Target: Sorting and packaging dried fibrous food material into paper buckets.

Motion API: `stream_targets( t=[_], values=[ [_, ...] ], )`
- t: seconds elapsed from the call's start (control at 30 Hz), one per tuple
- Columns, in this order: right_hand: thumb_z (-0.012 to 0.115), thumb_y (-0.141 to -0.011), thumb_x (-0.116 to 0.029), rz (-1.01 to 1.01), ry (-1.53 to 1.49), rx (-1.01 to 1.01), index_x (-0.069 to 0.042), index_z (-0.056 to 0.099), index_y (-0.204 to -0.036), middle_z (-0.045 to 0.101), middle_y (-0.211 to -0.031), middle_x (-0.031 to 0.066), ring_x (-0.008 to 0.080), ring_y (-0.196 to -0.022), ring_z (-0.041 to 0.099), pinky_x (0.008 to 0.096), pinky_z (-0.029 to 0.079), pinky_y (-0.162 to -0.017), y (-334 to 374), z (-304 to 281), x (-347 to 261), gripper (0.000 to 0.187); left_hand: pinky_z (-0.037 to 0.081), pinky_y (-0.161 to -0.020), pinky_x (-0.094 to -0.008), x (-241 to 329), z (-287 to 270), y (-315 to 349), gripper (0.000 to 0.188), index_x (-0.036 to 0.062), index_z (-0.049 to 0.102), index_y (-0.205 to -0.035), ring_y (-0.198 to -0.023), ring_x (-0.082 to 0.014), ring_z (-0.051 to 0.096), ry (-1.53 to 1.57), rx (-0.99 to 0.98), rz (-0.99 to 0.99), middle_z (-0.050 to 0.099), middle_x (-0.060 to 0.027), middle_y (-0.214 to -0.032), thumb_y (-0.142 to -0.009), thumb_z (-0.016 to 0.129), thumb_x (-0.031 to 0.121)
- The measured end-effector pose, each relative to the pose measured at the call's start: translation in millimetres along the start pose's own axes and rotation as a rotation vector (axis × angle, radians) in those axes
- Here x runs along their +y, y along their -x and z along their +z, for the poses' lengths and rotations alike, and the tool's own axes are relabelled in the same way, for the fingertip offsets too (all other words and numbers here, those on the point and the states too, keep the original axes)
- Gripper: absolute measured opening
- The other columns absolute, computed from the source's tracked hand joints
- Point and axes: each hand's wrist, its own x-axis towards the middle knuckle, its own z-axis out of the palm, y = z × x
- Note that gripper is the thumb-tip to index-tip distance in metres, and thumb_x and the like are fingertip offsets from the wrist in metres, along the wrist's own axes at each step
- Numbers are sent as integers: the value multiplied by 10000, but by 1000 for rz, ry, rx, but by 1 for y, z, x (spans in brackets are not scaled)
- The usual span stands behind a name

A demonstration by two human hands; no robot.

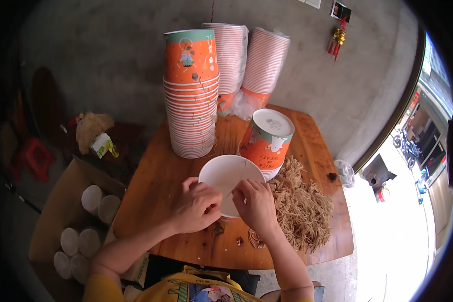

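A white-lined paper bucket (230, 173) stands on the wooden table in front of me, its mouth toward me. My left hand (199, 205) is closed at the bucket's left rim, fingers curled together; whatever they hold is hidden. Over the right side of the mouth, my right hand (255, 201) pinches what looks like a thin cord (230, 193), a short piece showing beside the fingertips. A heap of beige cords (302, 209) lies right of my right hand. Just behind the bucket, an orange printed bucket (269, 138) sits upside down on others.
A tall stack of orange buckets (191, 100) stands at the table's back left, cords hanging down its side. Two plastic-wrapped stacks (229, 60) are behind it. A cardboard box (50, 221) with several white cups or buckets sits left of the table (151, 201). A doorway opens at right.
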Motion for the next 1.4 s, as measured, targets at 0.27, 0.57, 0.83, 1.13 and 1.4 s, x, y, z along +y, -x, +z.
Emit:
stream_targets(
  t=[0.27, 0.57, 0.83, 1.13, 1.4],
  values=[
    [683, -844, -182, 49, -57, 32, -95, 682, -891, 612, -878, 76, 277, -861, 580, 399, 454, -826, -2, -22, 15, 99, 312, -1026, -440, -42, -13, 6, 108, 105, 570, -885, -962, -239, 570, 100, 85, 229, 570, -44, -858, -823, 647, 60],
    [700, -900, -245, 169, -662, -338, -45, 611, -1121, 579, -805, 16, 150, -735, 554, 275, 463, -681, -10, -18, 10, 312, 473, -817, -237, -63, -104, -51, 215, 27, 627, -1128, -907, -69, 575, 916, -165, -275, 615, 1, -979, -961, 575, 152],
    [631, -938, -237, 200, -1495, -152, -121, 506, -788, 427, -571, -70, 50, -460, 365, 186, 281, -415, -202, -50, -36, 227, 239, -1170, -427, -118, -229, -156, 983, 118, 191, -1538, -1414, -239, 294, 1242, 201, 402, 295, -74, -1547, -840, 386, 782],
    [665, -933, -253, 428, -1598, -86, -141, 542, -771, 496, -606, -79, 21, -495, 440, 159, 339, -416, -346, -34, -20, 232, 147, -1168, -409, -147, -262, -219, 1107, 214, 85, -1559, -1372, -236, 307, 823, 609, 246, 356, -113, -1468, -757, 674, 700],
    [653, -923, -321, 420, -932, -114, -126, 617, -1062, 521, -751, -46, 42, -583, 452, 189, 361, -493, -318, 4, 34, 243, 293, -1122, -416, -179, -207, -233, 1064, 194, 79, -1561, -1362, -282, 350, 607, 458, 43, 315, -158, -1493, -803, 720, 577]
  ],
)
